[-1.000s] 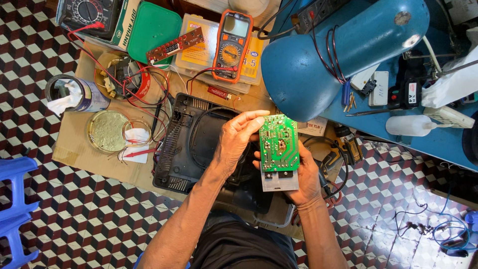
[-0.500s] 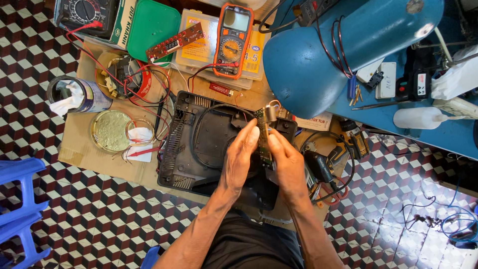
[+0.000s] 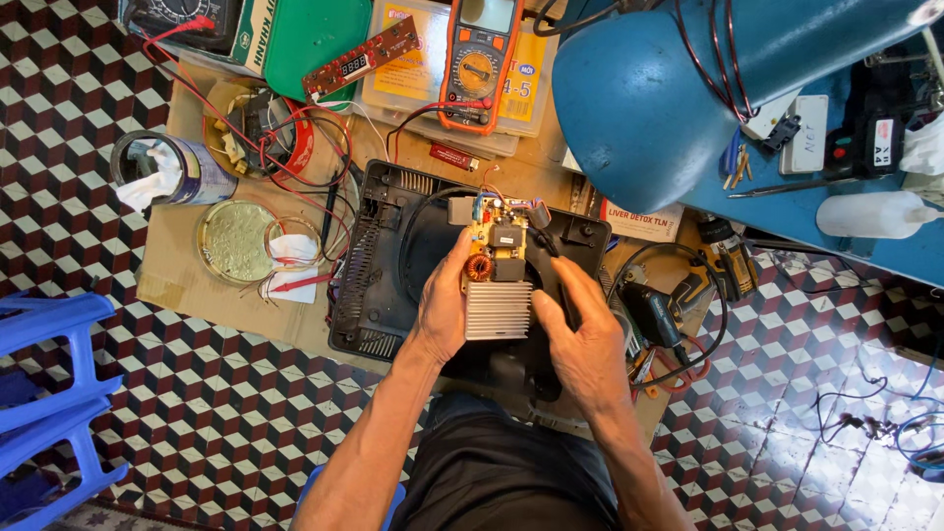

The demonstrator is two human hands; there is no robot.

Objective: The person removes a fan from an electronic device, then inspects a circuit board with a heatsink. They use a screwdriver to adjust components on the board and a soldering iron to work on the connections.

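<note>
floor (image 3: 197,413): red-black-white cube-pattern tiles | blue plastic stool (image 3: 49,393) at left | bright glare lower right

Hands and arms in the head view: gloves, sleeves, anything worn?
Both bare. Left hand and right hand carry no gloves, and no rings, watch or bands show. Forearms are uncovered to the frame's lower edge, with no sleeves in sight. Dark clothing shows between the arms.

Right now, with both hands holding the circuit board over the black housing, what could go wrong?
1. The thin wires at the top of the circuit board could snag or tear if the left hand and right hand shift it.
2. Fingers press near the finned heat sink; its edges might scrape skin.
3. The black cable looping inside the black housing could get pinched underneath.
</note>
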